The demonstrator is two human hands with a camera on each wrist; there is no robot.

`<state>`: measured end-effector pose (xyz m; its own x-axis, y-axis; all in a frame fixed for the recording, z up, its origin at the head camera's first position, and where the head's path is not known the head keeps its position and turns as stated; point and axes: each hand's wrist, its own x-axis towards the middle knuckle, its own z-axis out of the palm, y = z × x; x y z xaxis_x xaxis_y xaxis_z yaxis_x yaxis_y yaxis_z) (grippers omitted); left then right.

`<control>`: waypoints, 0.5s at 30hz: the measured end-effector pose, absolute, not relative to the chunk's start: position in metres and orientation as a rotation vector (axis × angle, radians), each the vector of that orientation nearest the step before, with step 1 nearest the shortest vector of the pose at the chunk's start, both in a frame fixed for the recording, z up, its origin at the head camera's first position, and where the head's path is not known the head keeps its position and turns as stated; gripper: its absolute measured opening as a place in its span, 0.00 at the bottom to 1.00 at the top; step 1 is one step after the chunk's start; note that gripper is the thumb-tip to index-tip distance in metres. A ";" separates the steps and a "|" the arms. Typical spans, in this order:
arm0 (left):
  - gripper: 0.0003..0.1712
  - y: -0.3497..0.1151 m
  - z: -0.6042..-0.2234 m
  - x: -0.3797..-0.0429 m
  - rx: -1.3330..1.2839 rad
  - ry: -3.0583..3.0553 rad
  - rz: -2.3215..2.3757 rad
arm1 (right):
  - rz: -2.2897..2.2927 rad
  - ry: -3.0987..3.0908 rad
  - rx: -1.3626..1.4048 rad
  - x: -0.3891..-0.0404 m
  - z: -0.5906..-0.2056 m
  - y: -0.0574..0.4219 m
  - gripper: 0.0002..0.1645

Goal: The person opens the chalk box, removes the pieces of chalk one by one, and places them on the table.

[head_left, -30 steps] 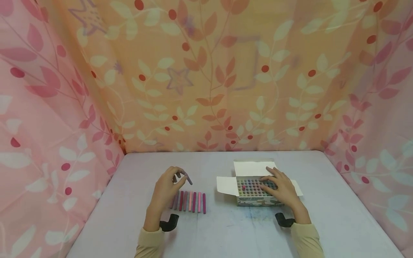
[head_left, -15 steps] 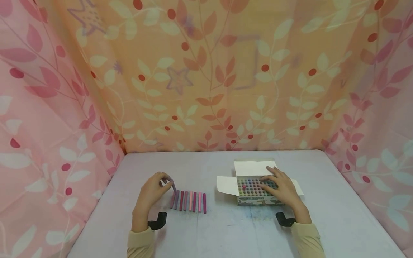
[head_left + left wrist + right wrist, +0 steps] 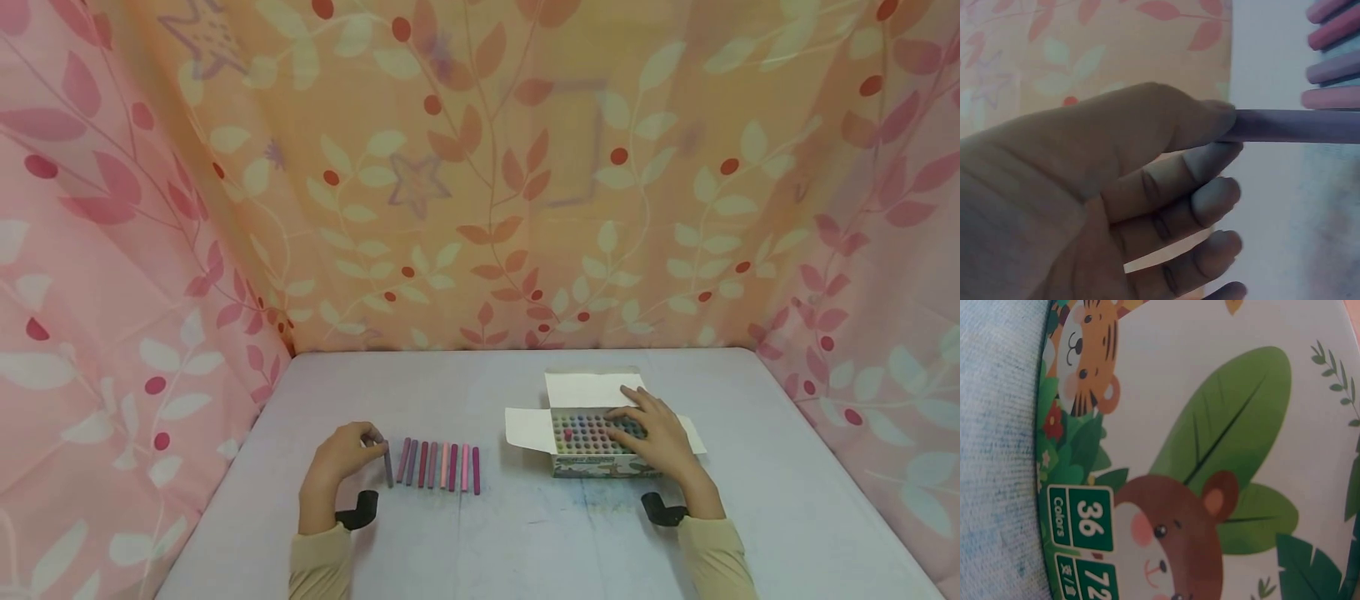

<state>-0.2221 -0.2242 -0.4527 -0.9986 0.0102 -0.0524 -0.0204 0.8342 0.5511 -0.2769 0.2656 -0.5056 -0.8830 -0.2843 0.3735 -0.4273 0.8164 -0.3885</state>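
Note:
My left hand pinches the top end of a greyish-purple chalk stick between thumb and index finger. In the left wrist view this purple chalk stick points away from the fingertips, and the other fingers are loosely bent. Just right of it, a row of pink, red and purple chalk sticks lies side by side on the table. Over the right part of an open chalk box my right hand rests with its fingers spread. One pink chalk stick stands higher than the others in the box.
The box's white lid is folded back and a side flap sticks out left. In the right wrist view the box's printed side shows animals and leaves. Bluish dust marks the white tabletop. Patterned curtains enclose it.
The left hand has moved left and down with the purple chalk stick, from above the row to its left end. The stick now hangs nearly upright. The right hand has stayed on the box.

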 end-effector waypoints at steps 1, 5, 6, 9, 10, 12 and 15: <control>0.08 -0.224 -0.456 -0.224 -0.022 2.963 0.878 | 0.678 -2.700 0.543 -0.277 -0.506 0.266 0.15; 0.10 -0.225 -0.474 -0.233 -0.083 2.988 0.882 | 0.681 -2.709 0.534 -0.277 -0.505 0.266 0.15; 0.10 -0.225 -0.478 -0.235 -0.095 2.997 0.888 | 0.685 -2.712 0.530 -0.277 -0.505 0.266 0.15; 0.11 -0.224 -0.490 -0.241 -0.133 3.014 0.912 | 0.688 -2.720 0.526 -0.277 -0.505 0.265 0.16; 0.11 -0.223 -0.494 -0.243 -0.145 3.018 0.916 | 0.688 -2.720 0.527 -0.277 -0.504 0.265 0.16; 0.12 -0.222 -0.500 -0.246 -0.161 3.028 0.912 | 0.687 -2.721 0.530 -0.276 -0.504 0.265 0.16; 0.12 -0.220 -0.505 -0.248 -0.174 3.028 0.919 | 0.695 -2.717 0.534 -0.275 -0.503 0.265 0.16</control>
